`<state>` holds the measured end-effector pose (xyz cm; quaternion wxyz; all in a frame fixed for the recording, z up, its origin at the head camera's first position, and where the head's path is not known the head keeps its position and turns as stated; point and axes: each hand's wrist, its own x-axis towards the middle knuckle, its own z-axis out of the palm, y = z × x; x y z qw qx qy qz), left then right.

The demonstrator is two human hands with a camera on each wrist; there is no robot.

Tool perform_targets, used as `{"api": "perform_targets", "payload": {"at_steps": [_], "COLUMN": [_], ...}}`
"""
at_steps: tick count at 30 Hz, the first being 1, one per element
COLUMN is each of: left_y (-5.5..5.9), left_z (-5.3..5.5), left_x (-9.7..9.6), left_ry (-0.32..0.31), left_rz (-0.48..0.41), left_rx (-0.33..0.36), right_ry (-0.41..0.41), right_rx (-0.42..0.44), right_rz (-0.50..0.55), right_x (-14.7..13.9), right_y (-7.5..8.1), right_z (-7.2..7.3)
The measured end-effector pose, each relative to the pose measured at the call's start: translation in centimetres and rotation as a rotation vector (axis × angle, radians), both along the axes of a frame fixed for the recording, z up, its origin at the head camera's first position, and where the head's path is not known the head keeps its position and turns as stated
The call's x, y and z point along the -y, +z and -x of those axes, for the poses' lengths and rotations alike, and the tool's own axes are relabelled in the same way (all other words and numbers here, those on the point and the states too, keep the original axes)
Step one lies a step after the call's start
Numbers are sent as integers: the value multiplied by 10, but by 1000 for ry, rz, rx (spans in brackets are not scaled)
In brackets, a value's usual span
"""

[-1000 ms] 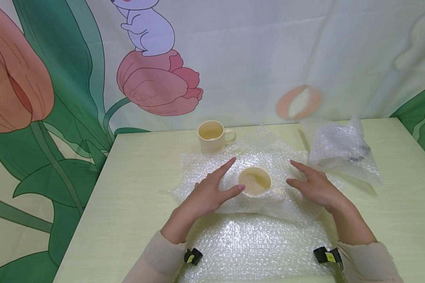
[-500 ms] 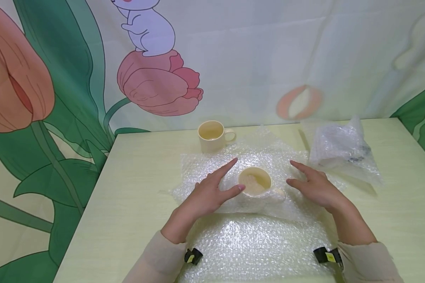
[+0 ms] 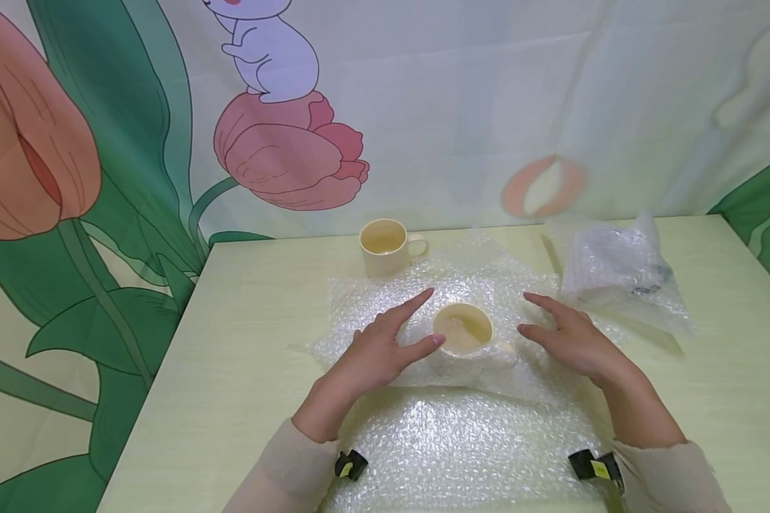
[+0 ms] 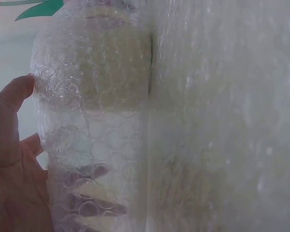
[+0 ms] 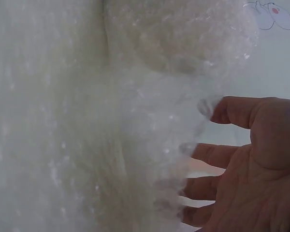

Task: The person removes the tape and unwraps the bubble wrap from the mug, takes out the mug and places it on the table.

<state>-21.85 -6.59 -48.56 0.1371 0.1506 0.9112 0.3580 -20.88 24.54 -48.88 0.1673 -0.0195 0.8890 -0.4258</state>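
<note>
A cream mug (image 3: pixel 473 333) stands upright between my hands, with bubble wrap (image 3: pixel 462 445) under it and drawn up over its near side and handle. Beside the mug on the left is my left hand (image 3: pixel 377 355), fingers extended, its thumb tip right at the rim. Farther off on the right, my right hand (image 3: pixel 571 343) is held with straight fingers over the sheet. In the left wrist view the fingertips (image 4: pixel 25 86) meet the edge of the wrap, and the mug shows dimly through it. The right wrist view has the fingers (image 5: pixel 215 154) spread, their tips partly behind the wrap.
A second cream mug (image 3: pixel 383 249) stands near the back edge of the table (image 3: pixel 257 342), its handle facing right. At the back right lies a bundle (image 3: pixel 619 267) in bubble wrap. A printed cloth (image 3: pixel 436 128) hangs behind the table.
The left forefinger shifts very slightly to the right. Otherwise the hands, mugs and wrap hold their places.
</note>
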Motion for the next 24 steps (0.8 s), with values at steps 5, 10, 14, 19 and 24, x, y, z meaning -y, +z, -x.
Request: {"api": "perform_targets", "payload": {"at_steps": [5,10,14,19,24], "left_y": [1,2,4,6,7], "left_z": [0,-2,-3,-4,-4], "left_x": [-1,-2,-4,-5,-4], "left_ry": [-1,23,48,66,54], "left_rz": [11,-8,-42,-46,-46], "left_rx": [-43,-96,-98,-74,-36], "right_ry": [27,47,48,85,124], "right_rx": [-16,-42,-36,-19,-12], "right_rz": [30,32,51,75,75], "right_x": [3,6,9,10,10], "right_y": [7,15,23,30,33], "right_z": [-4,-7,-10,-14,-16]}}
